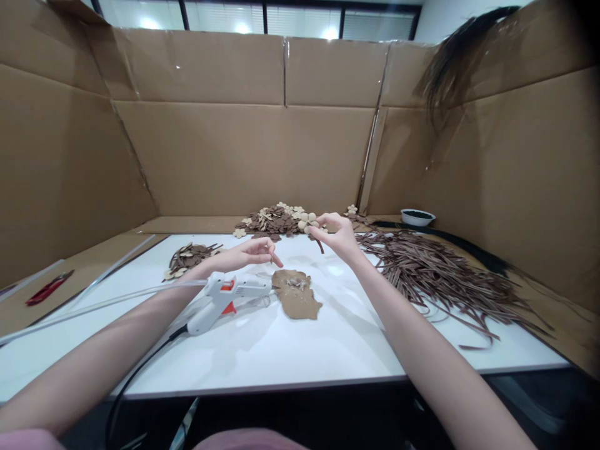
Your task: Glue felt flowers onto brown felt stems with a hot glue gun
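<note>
White tabletop point(290, 350) carries a glue gun point(225, 300) lying on its side, nozzle touching a brown scrap pad point(296, 294) smeared with glue. Beyond it the left hand point(248, 253) has fingers pinched together on a thin brown stem point(271, 257), while the right hand point(335, 234) is clamped on a cream paper flower point(307, 222) just before the pile of cut flowers point(274, 220). Judged risks: the gun's cord point(140, 369) trails under the left forearm and could drag the hot nozzle towards skin, and loose brown strips point(435, 269) near the right elbow could be swept off
</note>
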`<action>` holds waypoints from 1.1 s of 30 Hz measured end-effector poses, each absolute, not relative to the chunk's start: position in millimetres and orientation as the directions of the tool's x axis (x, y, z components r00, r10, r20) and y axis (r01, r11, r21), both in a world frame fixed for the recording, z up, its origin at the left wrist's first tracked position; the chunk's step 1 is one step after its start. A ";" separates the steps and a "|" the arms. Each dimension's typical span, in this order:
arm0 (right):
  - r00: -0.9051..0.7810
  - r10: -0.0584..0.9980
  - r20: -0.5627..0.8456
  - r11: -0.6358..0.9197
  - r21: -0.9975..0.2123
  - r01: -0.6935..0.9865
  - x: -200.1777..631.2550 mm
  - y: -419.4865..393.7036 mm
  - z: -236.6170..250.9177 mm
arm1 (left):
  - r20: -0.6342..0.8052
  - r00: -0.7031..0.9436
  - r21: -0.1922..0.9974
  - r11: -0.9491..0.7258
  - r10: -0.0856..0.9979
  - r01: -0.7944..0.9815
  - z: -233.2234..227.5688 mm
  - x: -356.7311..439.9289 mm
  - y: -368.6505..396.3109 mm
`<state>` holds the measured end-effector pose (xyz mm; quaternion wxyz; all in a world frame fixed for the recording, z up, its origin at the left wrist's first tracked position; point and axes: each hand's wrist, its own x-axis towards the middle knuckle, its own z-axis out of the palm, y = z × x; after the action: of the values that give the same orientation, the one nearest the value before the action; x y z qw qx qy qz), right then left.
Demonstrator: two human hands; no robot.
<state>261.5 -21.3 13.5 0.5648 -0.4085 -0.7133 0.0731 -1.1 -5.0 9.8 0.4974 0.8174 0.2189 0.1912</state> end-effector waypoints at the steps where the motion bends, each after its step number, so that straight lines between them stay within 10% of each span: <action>1: -0.028 0.667 0.744 0.653 -0.567 0.502 261.6 -21.2 13.3 | 0.105 0.824 0.896 -0.412 0.557 0.164 9.2 -1.0 -4.3; 18: -0.030 0.669 0.743 0.648 -0.563 0.514 257.8 -23.3 12.8 | 0.225 0.787 0.726 -0.638 0.574 0.257 3.0 5.6 2.4; 33: -0.043 0.662 0.749 0.669 -0.564 0.484 257.6 -20.9 10.5 | 0.205 0.800 0.807 -0.560 0.563 0.187 10.7 -6.6 -1.3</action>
<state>257.6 -20.9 10.5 0.5651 -0.3988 -0.7179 0.0786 -6.6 -1.3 10.7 0.4146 0.8534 0.2198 0.2269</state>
